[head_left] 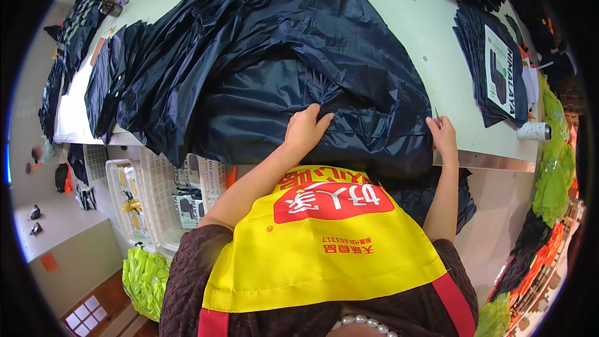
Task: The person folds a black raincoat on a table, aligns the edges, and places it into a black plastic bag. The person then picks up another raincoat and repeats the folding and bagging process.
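Note:
A large piece of thin, shiny black fabric [262,93], gathered and creased, spreads over the white table [405,31] and hangs past its front edge. Its kind as a garment is not plain. My left hand [304,130] pinches a fold of it near a stitched seam, thumb toward the right. At the fabric's right edge, my right hand [443,137] is closed with its fingertips together. A slim, pointed metal tool [437,112] sticks up from those fingers; most of it is hidden, so I cannot tell its kind.
To the right lie a stack of flat black packages [493,68] and a white thread spool [532,131]. White plastic baskets [165,193] with packets stand below the table at left. Bright green fabric [552,156] hangs beyond the right edge; more green fabric [145,281] sits low at left.

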`<state>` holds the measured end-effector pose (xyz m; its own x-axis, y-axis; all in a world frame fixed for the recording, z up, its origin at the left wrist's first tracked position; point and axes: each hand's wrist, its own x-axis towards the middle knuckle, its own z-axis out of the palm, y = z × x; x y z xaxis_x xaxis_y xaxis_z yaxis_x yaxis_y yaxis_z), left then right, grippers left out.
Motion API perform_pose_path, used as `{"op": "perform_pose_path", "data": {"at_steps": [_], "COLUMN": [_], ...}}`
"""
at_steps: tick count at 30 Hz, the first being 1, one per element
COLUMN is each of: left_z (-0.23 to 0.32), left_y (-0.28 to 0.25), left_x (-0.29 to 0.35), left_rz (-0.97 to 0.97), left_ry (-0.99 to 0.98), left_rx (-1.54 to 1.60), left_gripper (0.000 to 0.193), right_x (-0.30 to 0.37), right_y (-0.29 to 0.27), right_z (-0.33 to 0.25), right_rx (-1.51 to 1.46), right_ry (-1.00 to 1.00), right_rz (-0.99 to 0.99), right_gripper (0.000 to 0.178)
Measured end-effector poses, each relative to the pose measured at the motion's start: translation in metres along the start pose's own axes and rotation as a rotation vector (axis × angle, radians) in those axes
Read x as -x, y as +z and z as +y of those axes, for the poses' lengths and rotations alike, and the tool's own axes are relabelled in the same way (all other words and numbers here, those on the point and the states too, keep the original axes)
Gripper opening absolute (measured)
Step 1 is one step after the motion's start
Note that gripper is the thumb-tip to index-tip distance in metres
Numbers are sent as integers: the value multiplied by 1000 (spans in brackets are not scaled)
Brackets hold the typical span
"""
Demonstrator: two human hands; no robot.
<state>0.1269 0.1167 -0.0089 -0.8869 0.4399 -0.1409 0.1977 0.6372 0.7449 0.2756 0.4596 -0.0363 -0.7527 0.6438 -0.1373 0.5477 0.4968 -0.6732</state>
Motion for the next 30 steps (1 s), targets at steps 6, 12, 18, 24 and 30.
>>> {"op": "perform_pose_path", "data": {"at_steps": [6,12,18,24,30], "left_z": [-27,-59,-71,-71,-70], "left_y": [-7,-39,-36,-34,-37], "left_x": [-48,-139,-149,-148,-131], "left_rz": [188,305,214,209,214], "left_ry": [189,401,252,208,164], "left_rx": [-138,-549,-680,-654,-547], "left_gripper": [28,29,35,38,38], "right_x": [-12,-65,-21,64,96], "right_y": [-6,31,24,22,12], "right_z": [9,-51,-37,-13,-25], "right_rx": [-296,-314,-428,-597,-558], "right_ry": [-38,38,236,325,312], "right_rz": [-103,-150,-441,-500,-585], "right_gripper": [38,43,34,24,25]}}
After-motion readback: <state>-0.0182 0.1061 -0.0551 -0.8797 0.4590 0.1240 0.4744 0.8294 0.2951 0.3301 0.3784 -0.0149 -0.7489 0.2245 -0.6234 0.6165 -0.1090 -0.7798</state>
